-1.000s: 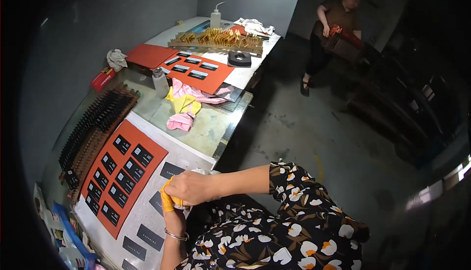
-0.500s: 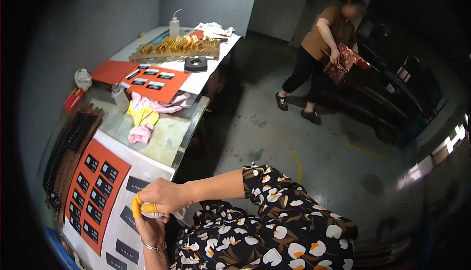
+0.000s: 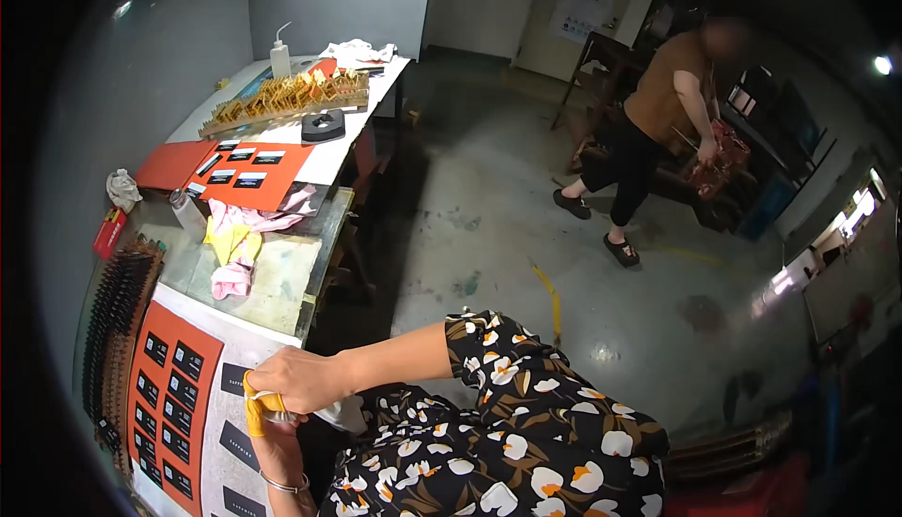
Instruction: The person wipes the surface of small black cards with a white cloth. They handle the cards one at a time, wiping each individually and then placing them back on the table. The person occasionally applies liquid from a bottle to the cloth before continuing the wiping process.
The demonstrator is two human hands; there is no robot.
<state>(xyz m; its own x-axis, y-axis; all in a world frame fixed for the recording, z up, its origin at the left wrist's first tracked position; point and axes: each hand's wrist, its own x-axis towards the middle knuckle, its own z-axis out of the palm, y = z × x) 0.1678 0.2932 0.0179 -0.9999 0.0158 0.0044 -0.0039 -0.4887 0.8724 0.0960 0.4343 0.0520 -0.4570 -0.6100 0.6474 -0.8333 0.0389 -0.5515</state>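
Pale object [image 3: 275, 415] — clasped in fingers of your right hand [image 3: 299, 379], left hand [image 3: 277, 446]; dark cards [image 3: 188, 361] laid out — remainder unclear.

sm. pale item [image 3: 275, 415] btwn hands [image 3: 303, 380], mostly hid.

— Looking from where?
— From the wearer's head, left of a side-by-side pair, slantwise down through a wide fisheye.
— Facing which way?
— Ahead along the bench [image 3: 282, 268] on the left, and across the floor [image 3: 479, 235] on the right to the far door [image 3: 552, 52].
— How near?
— Close above the hands [image 3: 303, 381], low in view.
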